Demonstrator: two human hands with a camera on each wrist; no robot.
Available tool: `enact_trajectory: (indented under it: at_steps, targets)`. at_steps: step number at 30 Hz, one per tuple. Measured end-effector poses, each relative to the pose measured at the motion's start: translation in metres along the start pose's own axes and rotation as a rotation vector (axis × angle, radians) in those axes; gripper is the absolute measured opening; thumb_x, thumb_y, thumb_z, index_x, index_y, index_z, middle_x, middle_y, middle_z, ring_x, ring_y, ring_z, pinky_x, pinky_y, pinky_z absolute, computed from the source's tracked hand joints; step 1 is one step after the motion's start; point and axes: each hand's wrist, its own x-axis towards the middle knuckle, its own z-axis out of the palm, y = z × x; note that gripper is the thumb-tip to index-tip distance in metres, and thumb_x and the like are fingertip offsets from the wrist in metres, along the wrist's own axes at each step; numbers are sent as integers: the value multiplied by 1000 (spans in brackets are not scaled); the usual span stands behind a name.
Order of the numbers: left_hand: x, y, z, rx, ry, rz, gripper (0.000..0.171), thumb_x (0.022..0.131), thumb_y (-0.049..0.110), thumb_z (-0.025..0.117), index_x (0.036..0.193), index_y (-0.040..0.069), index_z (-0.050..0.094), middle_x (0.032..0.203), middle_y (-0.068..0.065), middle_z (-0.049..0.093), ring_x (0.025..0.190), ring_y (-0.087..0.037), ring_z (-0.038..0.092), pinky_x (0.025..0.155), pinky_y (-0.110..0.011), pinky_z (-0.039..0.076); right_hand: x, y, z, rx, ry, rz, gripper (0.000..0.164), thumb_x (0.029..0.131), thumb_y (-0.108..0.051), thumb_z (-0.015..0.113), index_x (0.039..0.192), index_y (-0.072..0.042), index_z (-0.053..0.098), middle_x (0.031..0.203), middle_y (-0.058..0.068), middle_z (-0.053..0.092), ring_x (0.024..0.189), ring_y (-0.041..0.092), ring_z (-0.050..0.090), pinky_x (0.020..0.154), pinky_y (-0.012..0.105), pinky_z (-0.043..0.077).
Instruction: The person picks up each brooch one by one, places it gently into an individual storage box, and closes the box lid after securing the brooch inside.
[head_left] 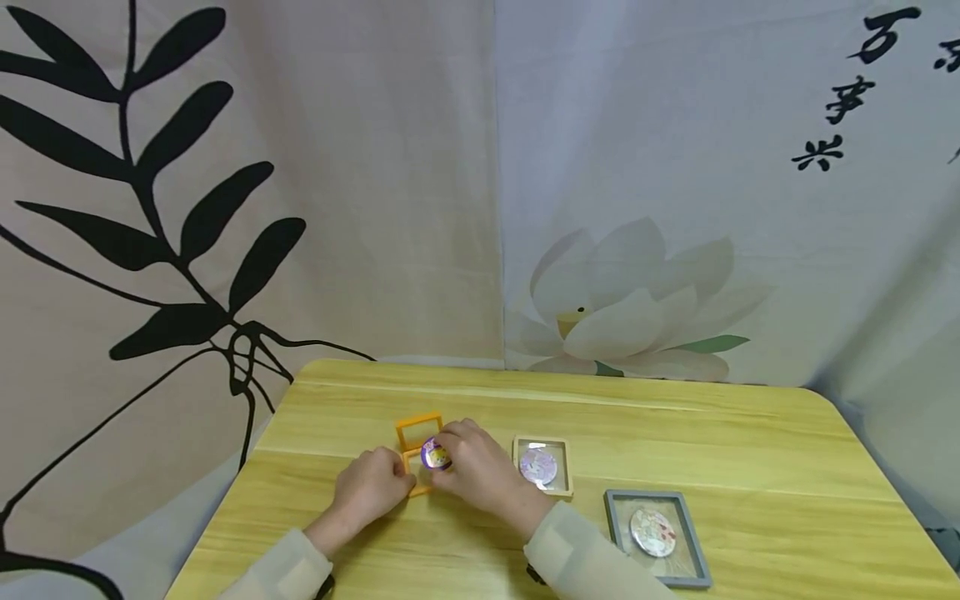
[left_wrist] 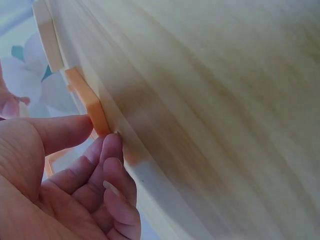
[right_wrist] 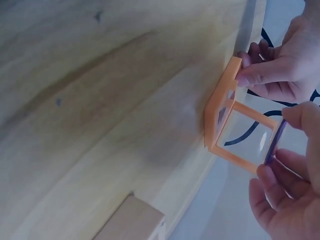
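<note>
An orange hinged display frame (head_left: 421, 490) stands unfolded on the table, its back half (head_left: 419, 419) raised and a clear film showing inside it. My left hand (head_left: 373, 482) pinches the near left corner of the frame; in the left wrist view the thumb (left_wrist: 67, 131) presses the orange edge with the fingertips below it. Between the thumb and fingers of my right hand (head_left: 480, 467) is a round purple-rimmed badge (head_left: 432, 455), held tilted over the lower half. Seen from the right wrist, the badge (right_wrist: 276, 142) appears edge-on beside the raised half.
Right of the hands lies a beige frame (head_left: 566, 467) with a pale purple round badge (head_left: 538, 467) inside. A larger grey frame (head_left: 697, 546) with a whitish round badge (head_left: 652, 533) is nearer the right sleeve. The wooden table (head_left: 787, 467) ends at a printed curtain (head_left: 420, 208).
</note>
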Motion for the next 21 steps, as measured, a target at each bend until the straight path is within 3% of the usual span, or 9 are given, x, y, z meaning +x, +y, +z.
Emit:
enact_trajectory:
  at_steps: [11,21]
  targets:
    - [-7,7,2,20,-7,17,48,87,26,82,53,21,49,48,10,40,45,-7,35,44,-23,22,-2,-1,10,-11,-99,-14,31,88,-21,85,112,-4,77,115,4,73,102,14,64,92,19,52]
    - [-12,8,2,23,-6,50,44,86,24,83,54,20,52,50,9,44,47,-9,39,45,-25,25,-4,1,19,-67,-162,-9,14,87,-19,84,96,-10,77,106,0,74,93,11,63,84,23,54]
